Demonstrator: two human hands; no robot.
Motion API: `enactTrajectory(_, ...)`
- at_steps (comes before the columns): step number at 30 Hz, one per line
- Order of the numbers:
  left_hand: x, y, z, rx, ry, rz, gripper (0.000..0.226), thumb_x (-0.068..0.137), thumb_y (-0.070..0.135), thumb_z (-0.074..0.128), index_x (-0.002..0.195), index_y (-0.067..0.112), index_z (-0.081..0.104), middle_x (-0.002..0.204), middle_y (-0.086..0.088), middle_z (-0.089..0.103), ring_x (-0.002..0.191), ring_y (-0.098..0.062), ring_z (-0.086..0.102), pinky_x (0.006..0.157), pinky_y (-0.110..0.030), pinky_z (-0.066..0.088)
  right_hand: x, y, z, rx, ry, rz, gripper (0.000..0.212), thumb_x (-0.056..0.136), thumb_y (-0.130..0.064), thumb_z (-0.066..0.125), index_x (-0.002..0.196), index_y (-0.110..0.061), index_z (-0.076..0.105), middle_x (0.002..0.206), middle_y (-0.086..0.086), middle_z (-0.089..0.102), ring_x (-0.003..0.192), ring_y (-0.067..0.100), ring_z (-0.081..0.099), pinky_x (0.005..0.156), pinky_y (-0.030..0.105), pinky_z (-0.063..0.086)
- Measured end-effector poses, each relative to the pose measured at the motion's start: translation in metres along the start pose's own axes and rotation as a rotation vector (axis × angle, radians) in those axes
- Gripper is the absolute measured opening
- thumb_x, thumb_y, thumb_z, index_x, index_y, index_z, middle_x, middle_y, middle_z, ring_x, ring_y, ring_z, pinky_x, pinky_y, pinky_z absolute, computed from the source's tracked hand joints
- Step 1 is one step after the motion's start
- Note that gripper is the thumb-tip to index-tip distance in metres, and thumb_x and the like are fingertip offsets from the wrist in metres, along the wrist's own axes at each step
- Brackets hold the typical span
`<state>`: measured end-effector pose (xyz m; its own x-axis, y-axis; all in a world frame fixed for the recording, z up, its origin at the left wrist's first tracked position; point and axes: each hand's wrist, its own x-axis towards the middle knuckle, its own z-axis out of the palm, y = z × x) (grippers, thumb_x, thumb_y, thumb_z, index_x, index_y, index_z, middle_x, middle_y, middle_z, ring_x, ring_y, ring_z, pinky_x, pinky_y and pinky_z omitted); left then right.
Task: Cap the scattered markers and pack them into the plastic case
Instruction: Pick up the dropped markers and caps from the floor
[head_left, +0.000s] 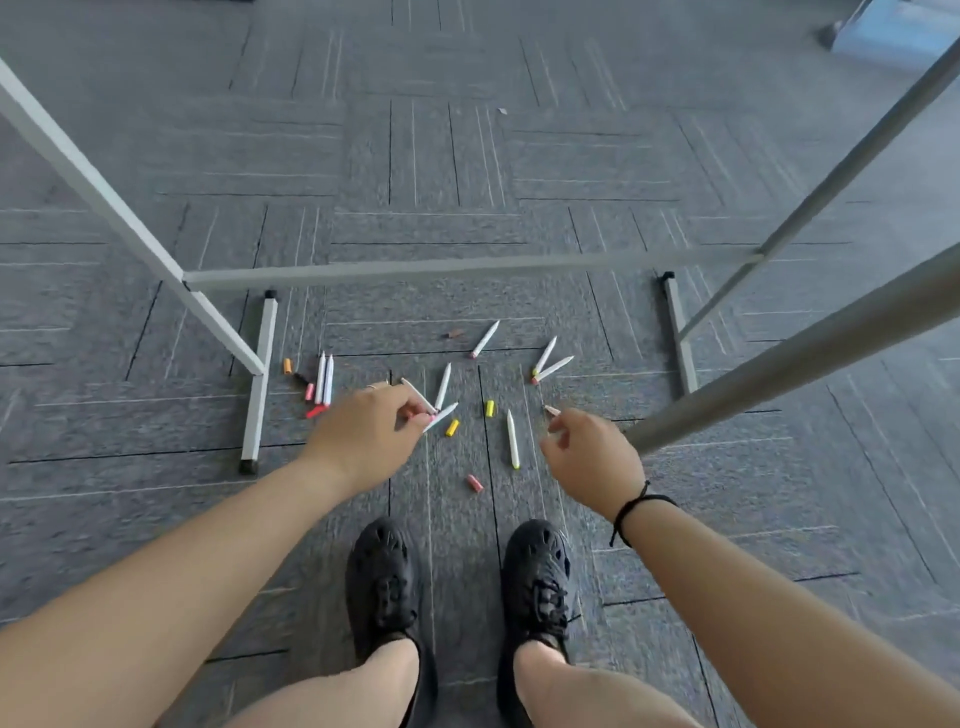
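- Grey carpet floor (467, 182); white markers (513, 439) and loose caps (452, 427) lie scattered just ahead of the black shoes (384, 577).
- Left hand (363, 436): fingers curled, pinching a marker (441, 415).
- Right hand (592, 457): fingers curled round a small pink-tipped piece (551, 410).
- Metal frame legs (260, 374) flank the markers; open carpet lies beyond.

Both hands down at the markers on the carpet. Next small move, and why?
Probably lift the white marker that the left hand pinches, then bring it to the small piece held in the right hand, apparently a cap. Loose yellow caps lie between the hands, and no case is in view yet.
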<state>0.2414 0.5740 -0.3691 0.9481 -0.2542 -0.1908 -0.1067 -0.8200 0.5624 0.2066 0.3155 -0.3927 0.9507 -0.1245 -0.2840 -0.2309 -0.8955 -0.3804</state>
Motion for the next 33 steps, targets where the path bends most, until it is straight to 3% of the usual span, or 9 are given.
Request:
enactTrajectory(7, 0.067, -0.056, 0.082, 0.093, -0.096, -0.053, 0.021, 0.098, 0.040, 0.054, 0.109, 0.026, 0.064, 0.101, 0.008, 0.059, 0.090, -0.014, 0.054, 0.069, -0.031, 0.040, 0.068, 0.046, 0.081, -0.032, -0.168, 0.118, 0.021, 0.094, -0.033, 0.052, 0.107, -0.022, 0.063, 0.103, -0.002, 0.068, 0.088, 0.020, 0.062, 0.071, 0.031, 0.051)
enactTrajectory(12, 0.094, -0.091, 0.124, 0.041, -0.113, -0.082, 0.016, 0.097, 0.038, 0.055, 0.104, 0.027, 0.064, 0.102, 0.010, 0.061, 0.094, -0.014, 0.059, 0.077, -0.034, 0.048, 0.107, 0.070, 0.131, -0.056, -0.238, 0.170, 0.022, 0.096, -0.033, 0.052, 0.103, -0.016, 0.063, 0.090, -0.001, 0.060, 0.080, 0.022, 0.059, 0.066, 0.029, 0.046)
enactTrajectory(16, 0.093, -0.125, 0.141, 0.098, -0.173, -0.124, 0.022, 0.098, 0.042, 0.052, 0.111, 0.028, 0.063, 0.107, 0.010, 0.059, 0.097, -0.012, 0.056, 0.081, -0.034, 0.047, 0.135, 0.082, 0.158, -0.077, -0.281, 0.180, 0.024, 0.095, -0.036, 0.052, 0.098, -0.016, 0.065, 0.084, -0.002, 0.067, 0.073, 0.018, 0.066, 0.069, 0.035, 0.060)
enactTrajectory(21, 0.098, -0.164, 0.142, 0.111, -0.176, -0.212, 0.022, 0.098, 0.042, 0.053, 0.110, 0.028, 0.065, 0.110, 0.012, 0.061, 0.106, -0.015, 0.058, 0.083, -0.035, 0.048, 0.165, 0.092, 0.176, -0.087, -0.302, 0.222, 0.031, 0.095, -0.039, 0.053, 0.091, -0.011, 0.065, 0.073, 0.002, 0.067, 0.067, 0.023, 0.069, 0.064, 0.038, 0.061)
enactTrajectory(25, 0.110, -0.169, 0.152, 0.049, -0.109, -0.240, 0.020, 0.098, 0.036, 0.056, 0.108, 0.023, 0.067, 0.103, 0.008, 0.064, 0.097, -0.012, 0.057, 0.080, -0.031, 0.044, 0.181, 0.093, 0.189, -0.174, -0.319, 0.202, 0.042, 0.094, -0.050, 0.056, 0.069, -0.018, 0.048, 0.064, -0.003, 0.054, 0.052, 0.017, 0.051, 0.050, 0.026, 0.046)
enactTrajectory(27, 0.113, -0.168, 0.158, 0.012, -0.095, -0.244, 0.017, 0.097, 0.034, 0.057, 0.105, 0.023, 0.067, 0.100, 0.008, 0.064, 0.094, -0.011, 0.058, 0.079, -0.032, 0.046, 0.188, 0.092, 0.193, -0.187, -0.337, 0.213, 0.045, 0.093, -0.053, 0.057, 0.068, -0.017, 0.049, 0.062, -0.002, 0.053, 0.049, 0.016, 0.047, 0.049, 0.026, 0.046)
enactTrajectory(30, 0.114, -0.164, 0.167, -0.029, -0.111, -0.238, 0.015, 0.097, 0.035, 0.057, 0.104, 0.025, 0.067, 0.099, 0.010, 0.064, 0.093, -0.010, 0.061, 0.081, -0.035, 0.052, 0.193, 0.088, 0.199, -0.208, -0.402, 0.232, 0.043, 0.092, -0.052, 0.060, 0.076, -0.013, 0.053, 0.068, 0.001, 0.059, 0.055, 0.017, 0.055, 0.050, 0.027, 0.047)
enactTrajectory(33, 0.121, -0.161, 0.172, -0.035, -0.116, -0.258, 0.013, 0.098, 0.035, 0.056, 0.102, 0.026, 0.066, 0.097, 0.011, 0.063, 0.087, -0.011, 0.062, 0.076, -0.034, 0.052, 0.197, 0.086, 0.201, -0.253, -0.451, 0.224, 0.027, 0.095, -0.037, 0.061, 0.088, -0.012, 0.053, 0.085, 0.005, 0.065, 0.074, 0.022, 0.065, 0.063, 0.035, 0.057)
